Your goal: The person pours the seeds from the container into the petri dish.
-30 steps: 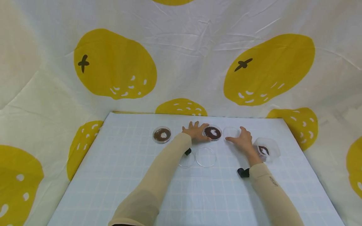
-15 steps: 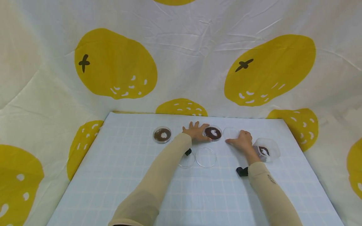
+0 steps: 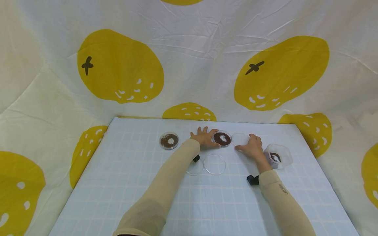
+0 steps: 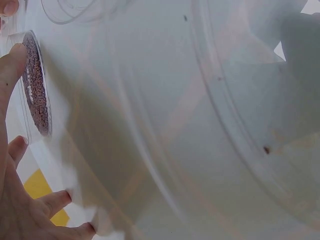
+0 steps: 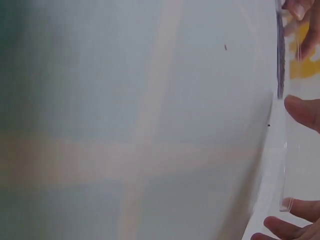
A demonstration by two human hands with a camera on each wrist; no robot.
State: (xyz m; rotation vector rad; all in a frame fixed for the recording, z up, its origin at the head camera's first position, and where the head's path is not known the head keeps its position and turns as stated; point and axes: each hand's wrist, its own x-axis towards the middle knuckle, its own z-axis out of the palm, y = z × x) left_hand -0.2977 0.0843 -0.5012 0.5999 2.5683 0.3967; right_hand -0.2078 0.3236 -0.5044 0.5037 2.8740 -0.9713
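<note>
My left hand (image 3: 204,137) grips a petri dish (image 3: 228,144) by its sides, thumb and index finger at opposite edges. Dark brown granules (image 4: 36,90) with a white patch on top fill that dish. Just to its right, a clear petri dish (image 3: 240,139) with nothing visible inside sits between the thumb and fingers of my right hand (image 3: 253,147). In the right wrist view the thumb (image 5: 300,110) and one finger (image 5: 302,207) touch its edge. The two dishes stand side by side, very close together on the tablecloth.
Another petri dish (image 3: 169,148) with brown and white contents stands at the left. Two clear round lids or dishes (image 3: 215,174) lie nearer me, one partly behind my left arm. A clear plastic tub (image 3: 285,156) holding brown and white material is beside my right wrist.
My right fingers have drawn in around the clear dish. That dish has slid slightly left, closer to the filled one. My left hand has stayed in place.
</note>
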